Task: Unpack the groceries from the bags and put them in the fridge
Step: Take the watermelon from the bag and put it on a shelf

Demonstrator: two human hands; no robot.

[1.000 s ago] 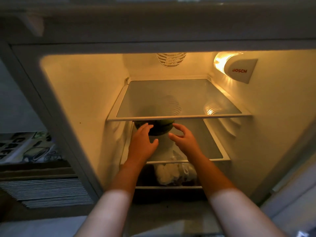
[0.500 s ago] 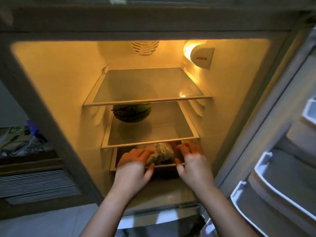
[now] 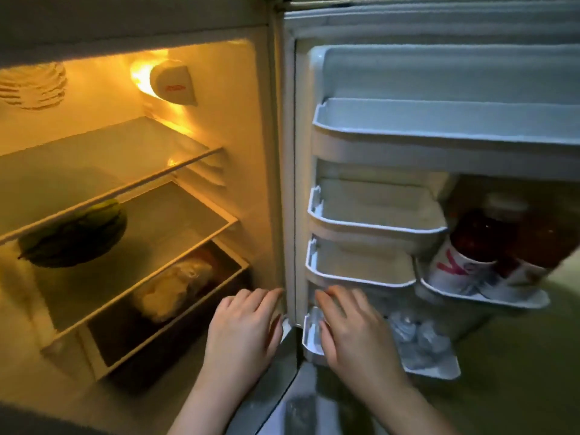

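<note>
- Left hand (image 3: 241,337) at 6 o'clock, fingers relaxed and spread, gripping nothing; its fingertips reach the fridge (image 3: 263,152) frame edge
- Right hand (image 3: 354,334) just beside it toward 5 o'clock, fingers loose, holding nothing; it lies over the lowest door bin (image 3: 439,368), whether touching I cannot tell
- Watermelon (image 3: 75,237) at 9 o'clock on the middle shelf (image 3: 188,221), its top hidden by the shelf above
- Pale wrapped bundle (image 3: 175,290) in the bottom drawer (image 3: 103,346), contents unclear
- Dark bottles (image 3: 480,237) at 3 o'clock, blurred, caps cut off; clear blurred items beneath

A dim room, lit mainly by a warm yellow lamp (image 3: 147,78); greenish floor (image 3: 518,372) lower right.
</note>
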